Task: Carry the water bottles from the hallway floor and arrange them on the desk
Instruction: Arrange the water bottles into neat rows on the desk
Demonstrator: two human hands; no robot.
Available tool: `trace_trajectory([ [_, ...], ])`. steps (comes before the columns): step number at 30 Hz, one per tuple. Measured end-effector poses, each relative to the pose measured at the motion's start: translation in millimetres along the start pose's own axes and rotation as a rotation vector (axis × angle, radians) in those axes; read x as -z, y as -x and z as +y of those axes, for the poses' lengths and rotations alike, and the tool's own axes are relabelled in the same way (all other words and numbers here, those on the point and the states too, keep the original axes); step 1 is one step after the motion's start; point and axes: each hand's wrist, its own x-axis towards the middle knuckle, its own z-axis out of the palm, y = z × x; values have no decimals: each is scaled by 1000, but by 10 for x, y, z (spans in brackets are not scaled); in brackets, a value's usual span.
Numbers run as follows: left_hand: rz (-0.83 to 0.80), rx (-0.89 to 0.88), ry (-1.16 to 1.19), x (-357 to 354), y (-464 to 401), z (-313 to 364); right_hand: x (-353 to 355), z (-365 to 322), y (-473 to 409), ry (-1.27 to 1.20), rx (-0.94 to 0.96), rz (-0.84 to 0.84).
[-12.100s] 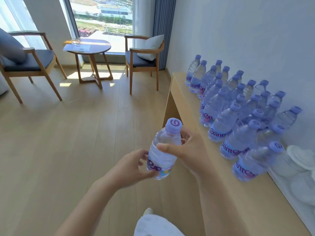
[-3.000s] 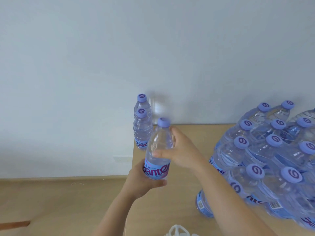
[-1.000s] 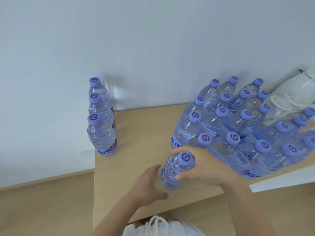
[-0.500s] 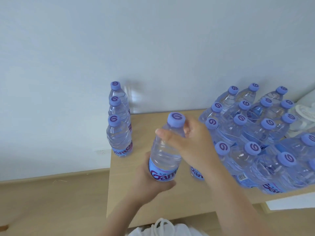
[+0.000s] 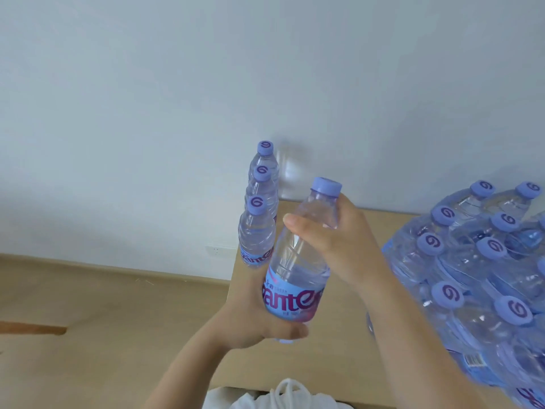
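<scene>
Clear plastic, purple cap, blue label with purple lettering — that's the held bottle (image 5: 298, 261), up in the air over the light wood surface (image 5: 339, 349) and tilted a bit, cap leaning to the right. Both hands are clamped on it: the left hand (image 5: 253, 317) wraps around the base and the bottom of the label, thumb across the front, while the right hand (image 5: 339, 243) grips the upper body just under the neck, thumb pointing left across the front.

Just left of the held bottle and behind it there's a row of three bottles (image 5: 258, 228) standing upright at the surface's left edge, lined up one behind another toward the white wall (image 5: 265, 69). Well to the right of the held bottle sits a big cluster of bottles (image 5: 486, 276), packed tight, caps all facing up — it runs off the right edge of the view, so I can't count them.

Left of the held bottle and lower down is the wooden floor (image 5: 103, 320), with a wall socket (image 5: 219, 250) just left of the row's front bottle. Below the held bottle, at the bottom edge, some white clothing with a drawstring (image 5: 283, 394) pokes in.
</scene>
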Motion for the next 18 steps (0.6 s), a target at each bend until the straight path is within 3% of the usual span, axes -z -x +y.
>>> trace_trajectory([
  [3,86,12,33,34,55,-109,-60,69,-36,47,0,-166],
  [9,67,206,34,101,91,-484,-255,297,-18,185,-58,-148],
  [14,366,295,-120,181,161,-921,-482,514,56,245,-62,-129],
  [18,434,302,-254,268,204,-1091,-638,646,117,251,-60,-175],
])
